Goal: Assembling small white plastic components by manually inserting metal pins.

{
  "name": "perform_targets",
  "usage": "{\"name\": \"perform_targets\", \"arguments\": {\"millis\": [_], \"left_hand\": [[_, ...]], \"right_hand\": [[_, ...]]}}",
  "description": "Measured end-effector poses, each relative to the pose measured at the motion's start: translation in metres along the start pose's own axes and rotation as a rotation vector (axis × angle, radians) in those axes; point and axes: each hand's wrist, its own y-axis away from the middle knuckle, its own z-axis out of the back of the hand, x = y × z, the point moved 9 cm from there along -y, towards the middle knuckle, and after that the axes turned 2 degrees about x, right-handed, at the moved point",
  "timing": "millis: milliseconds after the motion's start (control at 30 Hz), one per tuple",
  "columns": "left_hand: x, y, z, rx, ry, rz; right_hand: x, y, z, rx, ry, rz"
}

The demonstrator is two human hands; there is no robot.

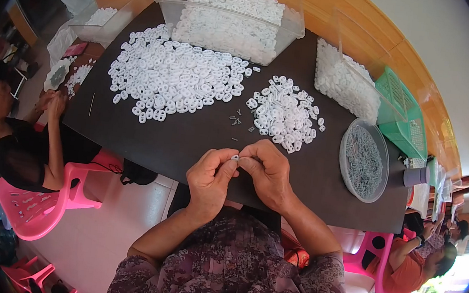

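Above the table's near edge, my left hand [208, 177] pinches a small white two-holed plastic piece [235, 157] between thumb and fingers. My right hand [268, 172] meets it there, its thumb and forefinger pressed together at the piece's right side. Whatever else those right fingertips hold is too small to make out. Just beyond the hands lie several loose metal screws [236, 120]. A small pile of white two-holed pieces [286, 115] sits beyond my right hand. Farther left spreads a larger heap of similar white pieces [176, 77].
Clear bins of white pieces [230, 23] [347, 81] line the far side of the dark table [201, 137]. At right stand a round tub of screws [364, 160], a green basket [401, 112] and a grey cup [416, 176]. A person [24, 130] sits at left by a pink chair [39, 206].
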Motion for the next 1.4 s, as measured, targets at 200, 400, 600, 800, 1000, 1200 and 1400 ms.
{"name": "perform_targets", "arguments": {"millis": [200,400,600,800,1000,1200,1400], "left_hand": [[-0.003,0.002,0.0,-0.001,-0.05,-0.04],[0.008,-0.001,0.002,-0.011,0.146,0.137],[0.01,-0.001,0.001,-0.009,0.135,0.147],[0.009,0.002,0.0,-0.005,0.058,0.077],[0.011,0.004,0.001,0.008,0.049,0.06],[0.006,0.003,-0.001,0.035,0.05,0.076],[0.014,0.002,0.0,0.048,0.179,0.166]], "right_hand": [[-0.003,0.003,-0.004,-0.019,-0.037,-0.02],[-0.007,0.003,-0.001,-0.011,-0.107,-0.061],[-0.014,0.005,-0.001,-0.016,-0.163,-0.142],[-0.002,0.004,0.001,-0.014,-0.087,-0.066],[0.004,0.005,0.0,-0.046,-0.076,0.01],[0.002,0.008,0.009,-0.056,-0.022,0.007],[-0.026,0.015,0.069,-0.249,0.247,-0.068]]}}
